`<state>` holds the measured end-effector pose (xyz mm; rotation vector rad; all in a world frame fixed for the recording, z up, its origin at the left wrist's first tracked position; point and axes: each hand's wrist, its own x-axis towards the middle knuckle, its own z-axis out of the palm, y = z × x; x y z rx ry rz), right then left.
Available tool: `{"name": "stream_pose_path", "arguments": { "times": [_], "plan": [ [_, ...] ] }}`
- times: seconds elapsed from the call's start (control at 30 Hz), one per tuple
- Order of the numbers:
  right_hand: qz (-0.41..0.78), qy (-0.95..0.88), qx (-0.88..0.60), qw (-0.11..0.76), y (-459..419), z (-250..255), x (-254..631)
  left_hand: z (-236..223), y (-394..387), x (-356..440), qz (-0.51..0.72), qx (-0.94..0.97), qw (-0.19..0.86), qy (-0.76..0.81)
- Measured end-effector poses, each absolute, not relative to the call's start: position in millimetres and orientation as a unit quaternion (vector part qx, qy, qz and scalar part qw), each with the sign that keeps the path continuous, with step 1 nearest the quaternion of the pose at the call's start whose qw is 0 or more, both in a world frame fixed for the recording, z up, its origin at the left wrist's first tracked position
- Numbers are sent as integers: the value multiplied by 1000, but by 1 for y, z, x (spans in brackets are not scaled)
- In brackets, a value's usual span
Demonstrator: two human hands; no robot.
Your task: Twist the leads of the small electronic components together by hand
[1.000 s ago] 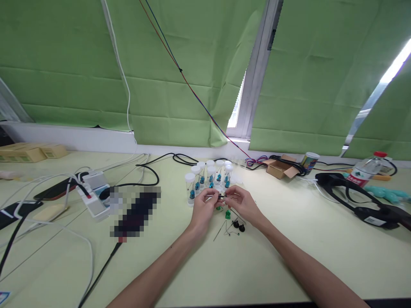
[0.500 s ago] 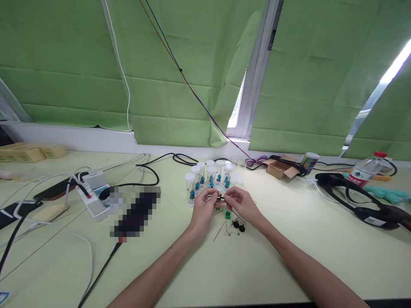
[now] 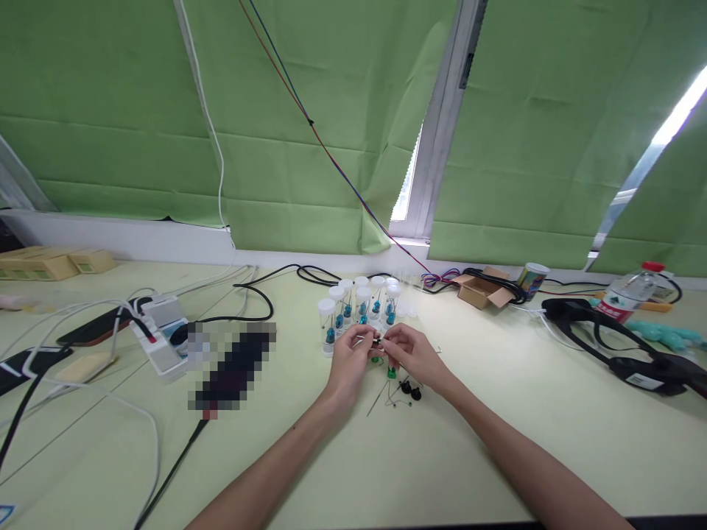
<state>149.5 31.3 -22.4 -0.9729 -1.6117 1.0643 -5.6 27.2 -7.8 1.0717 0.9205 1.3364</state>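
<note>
Black at centre: pinches a small part between left hand and right hand, with each grip nearly closed on it. Holds it above the counter, in front of capped vials, near a green piece, thin wires and two black knobs.

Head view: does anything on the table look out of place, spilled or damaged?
No spill or damage is visible. The white cables at the left look untidy, sprawling in loose loops around the power strip. The white-capped containers stand upright beyond the left hand.
</note>
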Motion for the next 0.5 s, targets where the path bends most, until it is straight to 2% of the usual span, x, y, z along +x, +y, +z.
{"name": "stream_pose_path", "arguments": {
  "times": [0.5],
  "plan": [
    [397,-663,-386,503,29,-20,150,-11,29,-6,537,535,496,423]
  ]
}}
